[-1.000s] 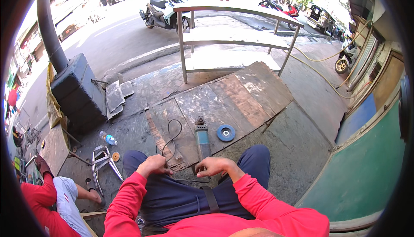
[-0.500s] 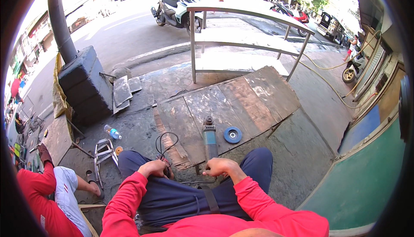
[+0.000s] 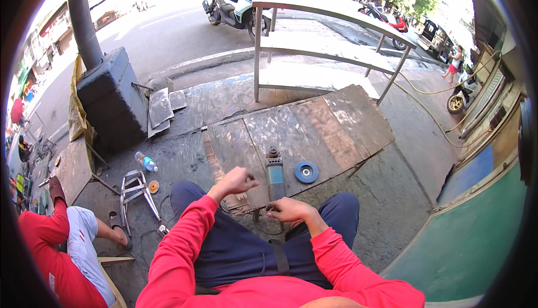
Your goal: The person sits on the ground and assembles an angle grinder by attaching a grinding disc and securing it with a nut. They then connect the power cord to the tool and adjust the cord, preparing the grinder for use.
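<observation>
An angle grinder (image 3: 275,175) with a teal body and dark head lies on the low worn wooden table (image 3: 330,123), its head pointing away from me. A blue abrasive disc (image 3: 306,172) with a pale centre lies flat to its right. My left hand (image 3: 236,181) is above the table's near edge, just left of the grinder and apart from it, with loosely bent fingers and nothing visible in them. At the grinder's rear end, my right hand (image 3: 291,210) has its fingers curled in. What they hold, if anything, is hidden.
On the floor at left are a metal frame (image 3: 134,193), a small orange disc (image 3: 153,186) and a plastic bottle (image 3: 146,161). A person in red (image 3: 61,252) sits at far left. A metal rack (image 3: 325,50) stands behind the table; a green panel (image 3: 465,235) is at right.
My left hand has left the red and dark item by my lap and moved up and right over the table. The dark cable loop has gone from the table edge. My right hand has moved slightly up.
</observation>
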